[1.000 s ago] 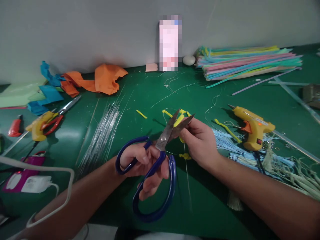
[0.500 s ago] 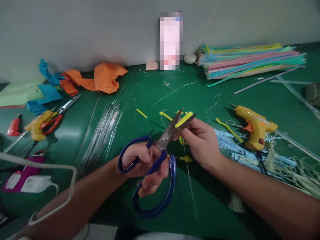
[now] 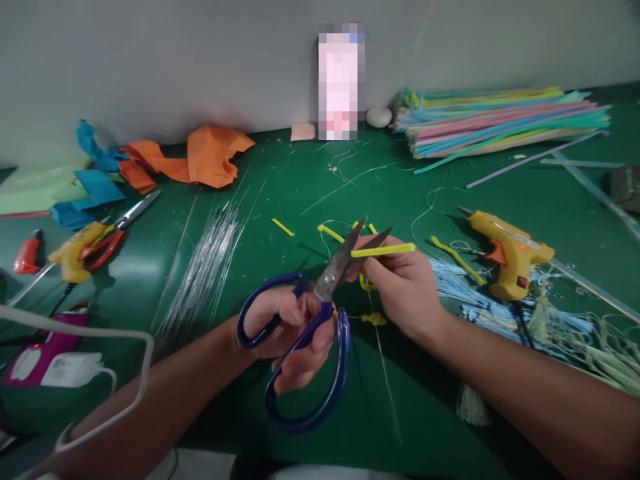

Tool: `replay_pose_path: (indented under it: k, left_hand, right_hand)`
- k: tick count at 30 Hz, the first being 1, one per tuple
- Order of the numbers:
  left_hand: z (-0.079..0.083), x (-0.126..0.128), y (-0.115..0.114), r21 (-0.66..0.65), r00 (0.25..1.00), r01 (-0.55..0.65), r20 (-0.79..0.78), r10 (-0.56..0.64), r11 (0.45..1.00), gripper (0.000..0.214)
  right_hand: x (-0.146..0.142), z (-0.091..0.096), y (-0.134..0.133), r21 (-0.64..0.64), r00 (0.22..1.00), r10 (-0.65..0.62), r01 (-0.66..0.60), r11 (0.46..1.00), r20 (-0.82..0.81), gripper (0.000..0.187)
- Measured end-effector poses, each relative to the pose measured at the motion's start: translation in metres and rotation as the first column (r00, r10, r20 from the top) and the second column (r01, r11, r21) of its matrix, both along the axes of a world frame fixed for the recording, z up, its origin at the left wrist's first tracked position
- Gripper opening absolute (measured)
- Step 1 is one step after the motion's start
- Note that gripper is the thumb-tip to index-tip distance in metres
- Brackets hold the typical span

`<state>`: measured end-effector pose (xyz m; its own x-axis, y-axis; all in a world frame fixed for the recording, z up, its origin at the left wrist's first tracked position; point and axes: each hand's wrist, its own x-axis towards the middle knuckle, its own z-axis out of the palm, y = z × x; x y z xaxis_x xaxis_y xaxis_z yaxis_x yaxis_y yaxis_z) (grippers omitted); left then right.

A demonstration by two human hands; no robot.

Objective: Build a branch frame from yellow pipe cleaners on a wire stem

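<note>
My left hand point(image 3: 290, 333) is closed through the blue handles of a large pair of scissors point(image 3: 320, 320), whose blades stand slightly apart and point up to the right. My right hand point(image 3: 403, 283) pinches a thin yellow strip point(image 3: 383, 251) that lies level across the blade tips. A thin thread with a small yellow knot point(image 3: 371, 319) hangs below that hand over the green table point(image 3: 300, 187).
A yellow glue gun point(image 3: 507, 253) lies to the right among pale blue tassels. A bundle of thin wires point(image 3: 205, 267) sits left of centre. Further left lie a second glue gun with red-handled scissors point(image 3: 93, 243) and crumpled orange paper point(image 3: 210, 155). Stacked coloured sticks point(image 3: 500, 120) lie far right.
The yellow strip has swung from pointing upward between the blades to lying level across them, sticking out to the right. Both hands stay nearly in place.
</note>
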<state>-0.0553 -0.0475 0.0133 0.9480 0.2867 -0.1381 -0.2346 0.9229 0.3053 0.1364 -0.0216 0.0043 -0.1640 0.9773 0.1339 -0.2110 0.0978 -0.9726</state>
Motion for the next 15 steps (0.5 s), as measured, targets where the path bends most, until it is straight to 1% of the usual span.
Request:
replay_pose_path:
  k: [4, 9, 15]
  left_hand:
    - [0.0004, 0.0009, -0.0011, 0.002, 1.0, -0.023, -0.008, 0.023, 1.0, 0.025]
    - [-0.0002, 0.0031, -0.0024, 0.008, 0.999, -0.047, 0.019, 0.047, 0.999, 0.028]
    - [-0.0005, 0.003, -0.0038, -0.028, 0.998, -0.038, 0.041, 0.04, 0.999, 0.031]
  right_hand:
    - [-0.0001, -0.0008, 0.0007, 0.004, 1.0, 0.005, -0.005, 1.0, -0.005, 0.014]
    - [-0.0001, -0.0011, 0.0016, 0.008, 1.0, -0.004, 0.004, 1.0, -0.008, 0.015]
    - [-0.0004, -0.0023, 0.0028, -0.015, 0.999, -0.027, 0.028, 1.0, 0.018, 0.014]
